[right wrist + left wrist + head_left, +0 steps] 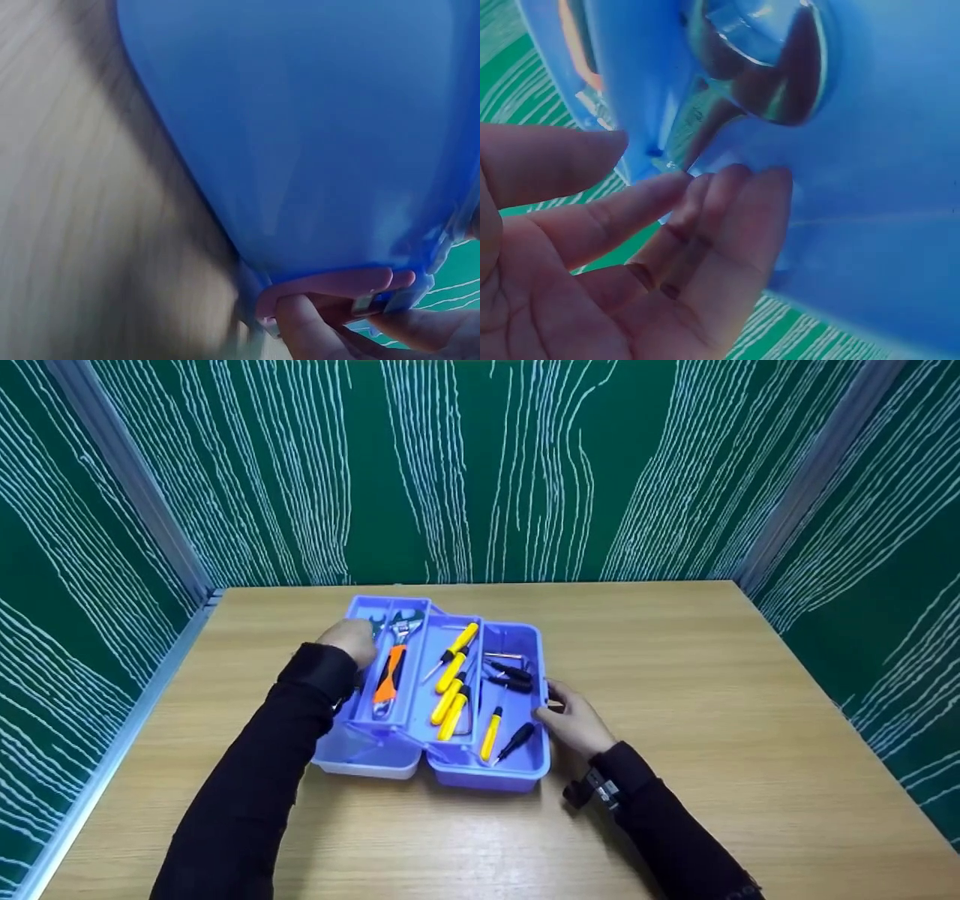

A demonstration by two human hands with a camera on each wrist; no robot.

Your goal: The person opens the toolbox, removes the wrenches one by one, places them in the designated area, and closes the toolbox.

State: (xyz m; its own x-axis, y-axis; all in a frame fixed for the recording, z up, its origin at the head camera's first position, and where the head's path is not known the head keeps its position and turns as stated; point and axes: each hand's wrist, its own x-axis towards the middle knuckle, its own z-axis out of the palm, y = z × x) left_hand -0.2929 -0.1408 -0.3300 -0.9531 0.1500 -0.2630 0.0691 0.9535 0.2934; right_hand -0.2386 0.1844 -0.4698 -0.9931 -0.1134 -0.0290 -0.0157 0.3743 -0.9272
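A purple fold-out toolbox (pixel 487 781) stands opened on the table. My left hand (pixel 349 641) reaches into its raised left tray, palm up with loosely bent fingers and the thumb apart. By those fingertips lies a shiny wrench (pixel 705 120) with a ring end. Beside this hand, in the neighbouring slot, is an adjustable wrench (pixel 390 675) with an orange and black handle. At the box's right wall, my right hand (pixel 574 724) grips a pinkish latch-like part (pixel 330 285) between thumb and fingers.
Several yellow-handled screwdrivers (pixel 453 712) fill the middle tray. The right bin holds another yellow screwdriver (pixel 491 733), a black-handled screwdriver (pixel 516 741) and black-handled tools (pixel 510 684). Wooden tabletop (pixel 712 720) surrounds the box, with green, white-lined walls (pixel 480 472) behind.
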